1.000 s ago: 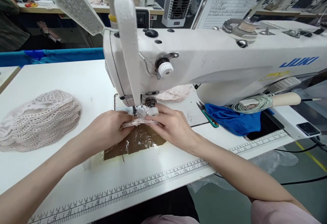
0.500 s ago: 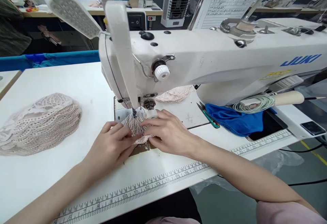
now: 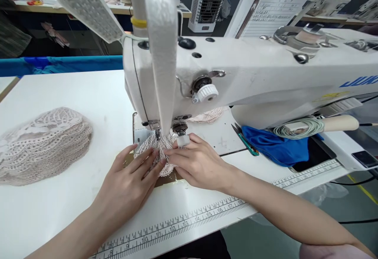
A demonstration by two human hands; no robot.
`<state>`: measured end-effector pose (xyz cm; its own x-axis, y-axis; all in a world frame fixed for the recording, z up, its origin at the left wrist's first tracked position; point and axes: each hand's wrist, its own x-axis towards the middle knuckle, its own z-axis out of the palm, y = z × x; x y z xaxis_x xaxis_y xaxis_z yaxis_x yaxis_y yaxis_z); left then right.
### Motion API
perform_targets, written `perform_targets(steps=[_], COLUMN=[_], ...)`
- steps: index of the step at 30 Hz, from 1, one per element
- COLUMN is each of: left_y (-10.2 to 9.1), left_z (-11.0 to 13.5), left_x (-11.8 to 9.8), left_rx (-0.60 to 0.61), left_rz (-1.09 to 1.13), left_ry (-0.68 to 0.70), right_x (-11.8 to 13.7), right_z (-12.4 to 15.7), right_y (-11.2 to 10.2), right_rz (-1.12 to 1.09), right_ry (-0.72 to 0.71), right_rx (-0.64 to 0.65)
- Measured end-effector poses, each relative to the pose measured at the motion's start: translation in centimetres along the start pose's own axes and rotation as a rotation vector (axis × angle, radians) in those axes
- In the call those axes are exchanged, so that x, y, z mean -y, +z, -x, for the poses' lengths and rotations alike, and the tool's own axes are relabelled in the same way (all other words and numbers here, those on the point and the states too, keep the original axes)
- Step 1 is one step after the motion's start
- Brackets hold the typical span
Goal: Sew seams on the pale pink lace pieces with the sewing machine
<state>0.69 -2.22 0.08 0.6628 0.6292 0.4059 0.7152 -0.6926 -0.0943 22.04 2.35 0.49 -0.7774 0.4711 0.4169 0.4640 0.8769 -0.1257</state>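
A pale pink lace piece point(image 3: 156, 152) lies under the needle and presser foot of the white sewing machine point(image 3: 245, 77). Its front edge fans out toward me. My left hand point(image 3: 132, 176) rests on the lace's left side, fingers spread and lying flat. At the right edge, my right hand point(image 3: 199, 160) has its fingers bunched together on the lace; the thumb side is partly hidden. Behind the needle, part of another lace piece point(image 3: 208, 116) shows on the machine bed. To the left sits a stack of lace pieces point(image 3: 50, 144).
Green-handled snips point(image 3: 246, 142), a blue cloth point(image 3: 274, 142), a dark phone point(image 3: 317, 154) and a coil of pale cord point(image 3: 298, 128) lie at the right. A printed ruler point(image 3: 177, 229) runs along the table's front edge. Papers point(image 3: 274, 6) stand behind the machine.
The lace under the needle now lies spread, where its front edge was gathered between my fingers. My left fingers have gone from pinching to flat. The view has shifted slightly.
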Motion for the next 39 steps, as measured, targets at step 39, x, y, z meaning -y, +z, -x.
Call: perform_targets(steps=[39], left_y=[-1.0], left_z=[-0.7], left_x=[1.4], left_rx=[0.106], left_rz=[0.107], left_ry=[-0.306], right_x=[-0.8], right_z=[-0.5], right_y=[1.7], right_rz=[-0.056], right_ry=[0.100], right_rx=[-0.163])
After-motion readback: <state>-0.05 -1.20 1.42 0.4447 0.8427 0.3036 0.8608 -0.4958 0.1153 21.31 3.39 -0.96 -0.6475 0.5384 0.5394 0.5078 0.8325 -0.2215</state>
